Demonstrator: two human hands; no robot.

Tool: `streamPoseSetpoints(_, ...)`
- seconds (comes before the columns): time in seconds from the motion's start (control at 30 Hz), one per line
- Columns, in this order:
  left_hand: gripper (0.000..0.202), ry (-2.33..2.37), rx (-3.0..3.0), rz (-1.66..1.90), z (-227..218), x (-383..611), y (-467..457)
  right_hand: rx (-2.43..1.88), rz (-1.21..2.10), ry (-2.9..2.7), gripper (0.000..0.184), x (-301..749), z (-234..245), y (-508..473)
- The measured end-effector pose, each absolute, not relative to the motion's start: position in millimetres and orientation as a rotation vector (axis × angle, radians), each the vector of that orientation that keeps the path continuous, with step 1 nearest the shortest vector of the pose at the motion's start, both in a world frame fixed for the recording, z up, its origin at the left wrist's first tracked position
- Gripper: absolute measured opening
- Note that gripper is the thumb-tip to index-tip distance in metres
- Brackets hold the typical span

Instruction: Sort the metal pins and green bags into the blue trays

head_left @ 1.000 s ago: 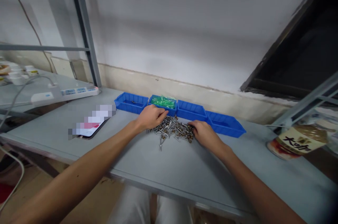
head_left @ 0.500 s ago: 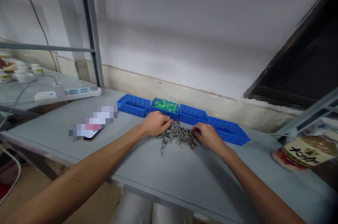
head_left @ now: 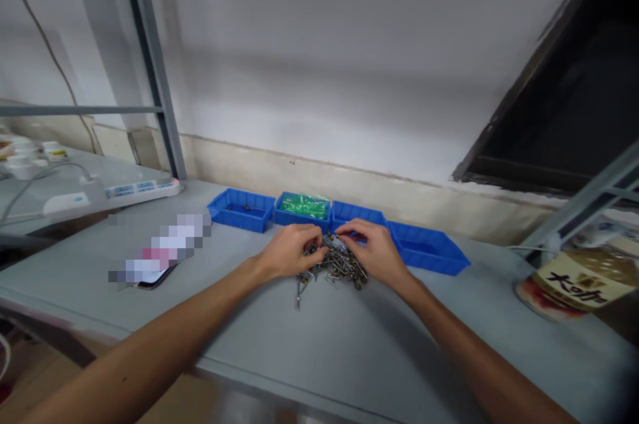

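A loose pile of long, thin metal fasteners (head_left: 344, 265) with silvery shafts and brass-coloured ends lies on the grey table. My left hand (head_left: 289, 252) rests at the pile's left side, fingers curled and the thumb apart from them, with no object visible in the gap. Over the back right of the pile, my right hand (head_left: 374, 252) pinches a small fastener (head_left: 330, 237) between thumb and forefinger. Its brass-coloured end shows, pointing toward the left hand; the rest is too small to make out.
Behind the pile stand blue bins: one with a few small dark parts (head_left: 240, 219), one with green plastic packets (head_left: 304, 206), and two more (head_left: 359, 212) (head_left: 434, 249) to the right. A phone (head_left: 154, 276), power strip (head_left: 134, 190) and labelled jar (head_left: 574, 284) are around.
My right hand has moved left over the pile and now pinches a fastener. The left hand's thumb and fingers have parted. The camera view has shifted slightly.
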State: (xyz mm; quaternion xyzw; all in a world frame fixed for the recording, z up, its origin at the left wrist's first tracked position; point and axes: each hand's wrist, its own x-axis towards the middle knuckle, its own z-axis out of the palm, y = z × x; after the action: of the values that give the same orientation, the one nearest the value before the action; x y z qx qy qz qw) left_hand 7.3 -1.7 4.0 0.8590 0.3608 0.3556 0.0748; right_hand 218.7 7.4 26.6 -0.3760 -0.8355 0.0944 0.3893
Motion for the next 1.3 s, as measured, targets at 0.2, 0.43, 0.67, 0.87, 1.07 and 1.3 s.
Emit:
streamPoseSetpoints(0.2,0.024,0.928,2.424,1.233,7,15,-8,-0.631,0.07,-1.972,0.014,205,8,-16)
streamPoseSetpoints(0.43,0.017,0.835,2.395,1.307,11,17,-15,-0.631,0.02,-1.866,0.018,205,3,-28)
streamPoseSetpoints(0.67,0.017,0.839,2.243,1.275,14,19,-16,-0.639,0.094,-1.852,0.017,205,2,-28)
streamPoseSetpoints(0.87,0.017,0.85,1.999,1.28,11,22,-14,-0.671,0.313,-1.78,0.017,201,-2,-29)
streamPoseSetpoints(1.07,0.014,0.872,1.945,1.263,11,22,-13,-0.718,0.606,-1.587,0.009,196,-9,-29)
streamPoseSetpoints(1.3,0.007,1.014,2.353,1.457,16,5,-1,-0.735,0.6,-1.542,0.01,198,-3,-26)
